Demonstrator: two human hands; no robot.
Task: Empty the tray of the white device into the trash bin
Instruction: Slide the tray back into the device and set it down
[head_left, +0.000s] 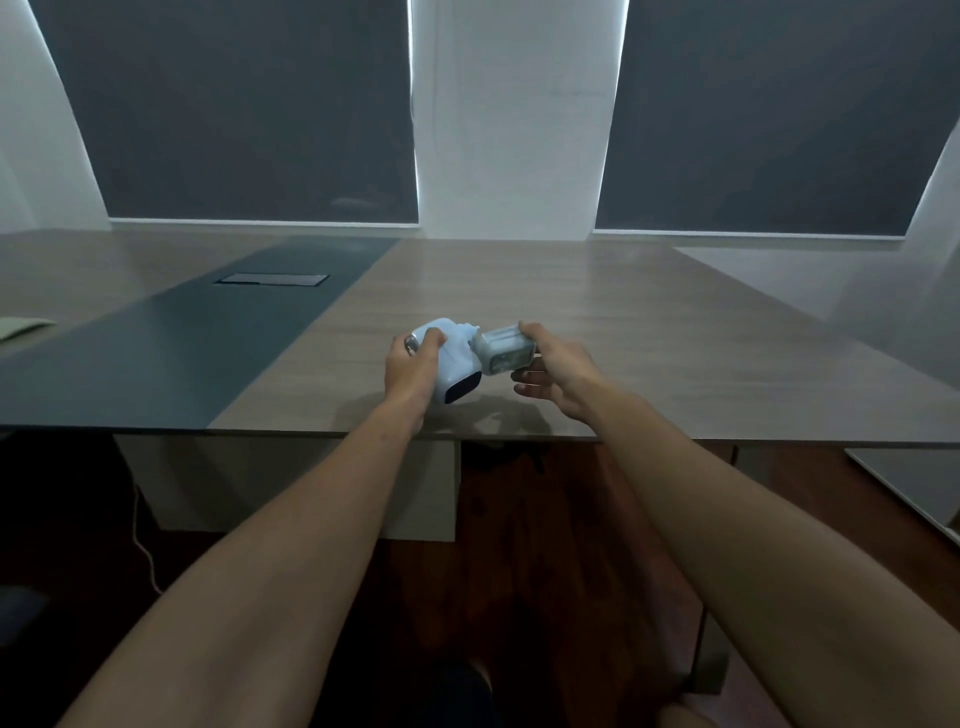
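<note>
A small white device (453, 364) with a dark front panel is held just above the wooden table (623, 322), near its front edge. My left hand (413, 366) grips it from the left, fingers wrapped over its top. Right beside it, a translucent tray (503, 349) sticks out from the device's right side; whether it still touches the device is unclear. My right hand (553, 371) holds the tray, thumb on top and fingers underneath. No trash bin is in view.
A dark strip (208, 338) runs across the table's left part, with a closed cable hatch (272, 279) in it. A pale sheet (21, 328) lies at the far left. A grey panel corner (919, 483) shows at lower right. Below the table is dark floor.
</note>
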